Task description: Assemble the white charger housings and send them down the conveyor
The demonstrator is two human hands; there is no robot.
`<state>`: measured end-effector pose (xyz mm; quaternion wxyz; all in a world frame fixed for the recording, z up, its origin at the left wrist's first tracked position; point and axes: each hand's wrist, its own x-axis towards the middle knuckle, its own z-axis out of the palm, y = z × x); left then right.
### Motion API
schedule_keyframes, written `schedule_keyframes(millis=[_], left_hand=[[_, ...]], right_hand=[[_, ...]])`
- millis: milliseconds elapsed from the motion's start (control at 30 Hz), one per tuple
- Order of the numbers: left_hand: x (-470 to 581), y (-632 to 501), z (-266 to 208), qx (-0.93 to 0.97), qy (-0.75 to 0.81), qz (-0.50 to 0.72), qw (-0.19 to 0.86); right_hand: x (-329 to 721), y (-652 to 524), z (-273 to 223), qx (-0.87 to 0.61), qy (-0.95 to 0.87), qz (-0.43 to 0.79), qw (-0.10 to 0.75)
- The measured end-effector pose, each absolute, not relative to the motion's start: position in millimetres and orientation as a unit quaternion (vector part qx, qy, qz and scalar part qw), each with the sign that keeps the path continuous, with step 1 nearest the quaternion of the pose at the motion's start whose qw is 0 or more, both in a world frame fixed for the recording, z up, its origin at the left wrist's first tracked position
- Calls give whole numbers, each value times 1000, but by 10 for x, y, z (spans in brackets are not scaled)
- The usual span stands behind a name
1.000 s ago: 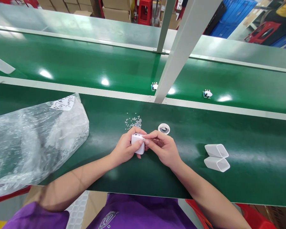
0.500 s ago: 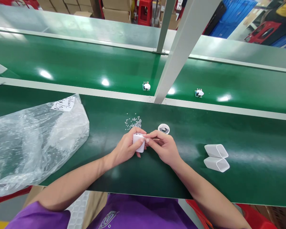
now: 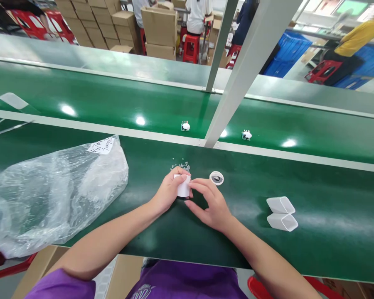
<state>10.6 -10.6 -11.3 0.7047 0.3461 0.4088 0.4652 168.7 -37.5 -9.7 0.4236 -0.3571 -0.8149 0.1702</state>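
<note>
My left hand is closed around a small white plastic housing, thumb on its upper face. My right hand is just to the right, thumb and fingers apart. Its fingertips touch or nearly touch the housing's right edge; the exact contact is hard to make out. Right beyond my left hand lies a scatter of tiny clear pieces, partly hidden by the fingers. A round white part with a dark inside rests on the green bench past my right hand.
Two white open-ended sleeves lie at the right. On the left spreads a clear plastic bag with a handwritten label. Two small circuit boards with white blobs sit on the green belt. A metal post slants up from the rail. People sit farther off.
The housing has turned in my left hand, so its face with small holes no longer shows. My right thumb has come away from it, opening the pinch. The camera view has tilted up.
</note>
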Motion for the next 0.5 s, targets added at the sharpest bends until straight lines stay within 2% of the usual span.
schedule_keyframes(millis=[200, 333, 400, 467, 500], left_hand=[[169, -105, -134, 240, 412, 487, 732], [166, -19, -208, 288, 377, 500, 724], [118, 48, -216, 302, 407, 536, 675], [57, 110, -204, 301, 433, 567, 633], [28, 134, -196, 301, 440, 575, 620]], right_hand=[[1512, -322, -138, -389, -845, -11, 367], [1449, 232, 96, -400, -848, 20, 348], [1373, 658, 275, -463, -839, 42, 282], [1259, 1093, 424, -570, -807, 68, 136], [1196, 1287, 471, -591, -796, 74, 105]])
